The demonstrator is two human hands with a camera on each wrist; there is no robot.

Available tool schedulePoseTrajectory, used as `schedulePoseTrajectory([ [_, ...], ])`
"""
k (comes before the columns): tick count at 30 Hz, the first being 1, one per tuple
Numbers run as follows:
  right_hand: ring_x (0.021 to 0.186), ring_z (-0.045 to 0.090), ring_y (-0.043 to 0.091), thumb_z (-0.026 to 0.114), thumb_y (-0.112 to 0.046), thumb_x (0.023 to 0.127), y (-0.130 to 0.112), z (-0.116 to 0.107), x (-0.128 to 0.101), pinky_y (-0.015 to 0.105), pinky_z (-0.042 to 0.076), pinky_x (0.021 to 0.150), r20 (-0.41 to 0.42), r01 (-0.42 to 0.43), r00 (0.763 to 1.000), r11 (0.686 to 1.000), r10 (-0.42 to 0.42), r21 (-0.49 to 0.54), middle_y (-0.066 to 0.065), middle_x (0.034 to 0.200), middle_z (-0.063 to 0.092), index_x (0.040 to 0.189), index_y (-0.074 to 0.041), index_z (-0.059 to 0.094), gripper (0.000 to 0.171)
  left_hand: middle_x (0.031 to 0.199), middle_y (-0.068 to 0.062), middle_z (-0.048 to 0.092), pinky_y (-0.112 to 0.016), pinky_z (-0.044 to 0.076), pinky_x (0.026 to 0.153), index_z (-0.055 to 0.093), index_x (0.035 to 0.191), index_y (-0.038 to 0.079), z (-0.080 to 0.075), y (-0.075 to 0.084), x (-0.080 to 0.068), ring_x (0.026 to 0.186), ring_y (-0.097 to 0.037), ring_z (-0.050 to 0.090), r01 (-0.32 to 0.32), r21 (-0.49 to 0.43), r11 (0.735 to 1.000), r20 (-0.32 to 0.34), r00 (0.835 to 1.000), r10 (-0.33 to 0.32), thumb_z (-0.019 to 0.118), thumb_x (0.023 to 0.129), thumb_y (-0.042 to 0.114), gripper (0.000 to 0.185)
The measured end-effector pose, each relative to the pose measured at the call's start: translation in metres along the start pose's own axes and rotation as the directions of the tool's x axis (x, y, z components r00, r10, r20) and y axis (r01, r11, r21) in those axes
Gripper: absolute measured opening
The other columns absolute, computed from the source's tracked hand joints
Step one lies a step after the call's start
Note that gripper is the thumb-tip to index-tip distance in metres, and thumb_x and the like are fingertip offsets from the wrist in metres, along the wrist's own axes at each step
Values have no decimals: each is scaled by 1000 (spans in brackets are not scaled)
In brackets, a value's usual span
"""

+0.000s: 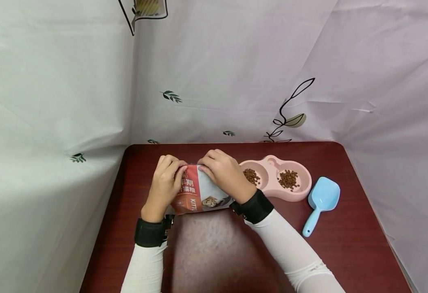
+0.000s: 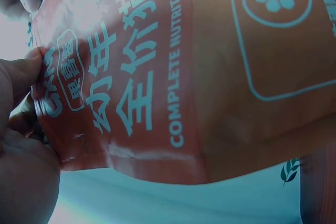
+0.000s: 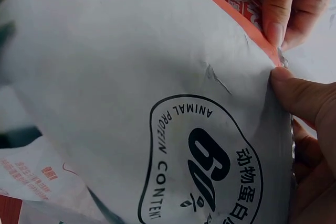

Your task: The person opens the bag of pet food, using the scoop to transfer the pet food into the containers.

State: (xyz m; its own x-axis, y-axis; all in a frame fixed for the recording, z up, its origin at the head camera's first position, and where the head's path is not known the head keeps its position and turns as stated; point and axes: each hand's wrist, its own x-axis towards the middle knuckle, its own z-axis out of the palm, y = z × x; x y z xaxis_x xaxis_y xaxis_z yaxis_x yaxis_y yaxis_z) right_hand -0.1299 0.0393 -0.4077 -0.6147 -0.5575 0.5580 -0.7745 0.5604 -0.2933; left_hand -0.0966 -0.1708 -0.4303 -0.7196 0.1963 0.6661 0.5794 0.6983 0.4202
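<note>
Both hands pinch the top edge of a red, orange and white bag of kitten food (image 1: 188, 195), thumbs on the near face and fingers behind. My left hand (image 1: 165, 183) grips the red left part of the edge. Toward the white right part, my right hand (image 1: 225, 171) holds the same edge. In the left wrist view the bag's red front (image 2: 115, 77) fills most of the picture, with the left thumb pressed on its rim. From the right wrist, the white side (image 3: 115, 87) shows, and the two thumbs lie close together along the top edge.
Right of the bag sits a pink double bowl (image 1: 271, 189) with brown kibble (image 1: 288, 179) in both hollows; the right hand partly covers its left side. A light blue scoop (image 1: 323, 195) lies farther right on the dark red table (image 1: 353, 244). White printed cloth (image 1: 214, 81) hangs behind.
</note>
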Motion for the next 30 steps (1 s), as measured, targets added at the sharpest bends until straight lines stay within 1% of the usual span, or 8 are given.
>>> schedulePoseTrajectory([
  [3,90,64,16,71,-18,98,1,0,0,30,56,82,-3,0,1000,1000,0,4,1,93,69,98,-10,78,11,92,-12,60,-38,47,80,74,97,-1,-1,1,0,90,-31,53,2,-4,1000,8,1000,-2,68,97,4,7],
  [9,86,63,16,73,-15,96,1,2,1,30,55,79,-21,8,1000,1000,-8,5,0,89,68,95,-10,78,8,92,-12,60,-37,47,80,74,96,0,-1,1,0,91,-31,54,2,-3,1000,2,1000,-2,68,98,5,8],
  [14,83,62,15,74,-14,94,1,3,1,30,55,76,-36,9,999,1000,-9,2,-1,86,67,92,-10,79,6,91,-12,60,-36,46,79,74,96,0,0,1,1,89,-30,53,-8,-2,1000,-5,1000,8,70,95,1,4],
  [20,80,61,15,75,-13,93,0,3,1,30,54,73,-46,8,999,1000,-8,-7,-1,83,66,90,-10,79,6,90,-12,60,-35,46,78,74,95,0,0,3,2,89,-30,53,-11,-3,1000,-3,1000,11,70,95,1,4],
  [23,81,62,16,75,-13,93,0,2,2,30,54,74,-40,2,999,1000,-3,-18,-1,84,67,90,-11,78,6,90,-12,59,-35,46,78,74,96,0,0,3,2,89,-30,53,-12,-4,1000,1,1000,12,69,96,1,5],
  [28,87,62,17,71,-16,96,-1,1,3,31,55,78,11,-8,1000,999,9,-40,-1,92,68,93,-12,76,7,91,-12,60,-36,46,79,74,97,-1,-1,3,1,89,-31,53,-17,-4,1000,-2,1000,17,70,95,1,5],
  [30,91,63,17,72,-20,97,-1,1,4,31,56,81,32,-8,999,999,9,-46,-1,96,69,97,-13,77,9,91,-12,60,-36,46,78,74,96,0,-1,3,1,89,-30,53,-19,-3,1000,-8,1000,19,71,94,0,4],
])
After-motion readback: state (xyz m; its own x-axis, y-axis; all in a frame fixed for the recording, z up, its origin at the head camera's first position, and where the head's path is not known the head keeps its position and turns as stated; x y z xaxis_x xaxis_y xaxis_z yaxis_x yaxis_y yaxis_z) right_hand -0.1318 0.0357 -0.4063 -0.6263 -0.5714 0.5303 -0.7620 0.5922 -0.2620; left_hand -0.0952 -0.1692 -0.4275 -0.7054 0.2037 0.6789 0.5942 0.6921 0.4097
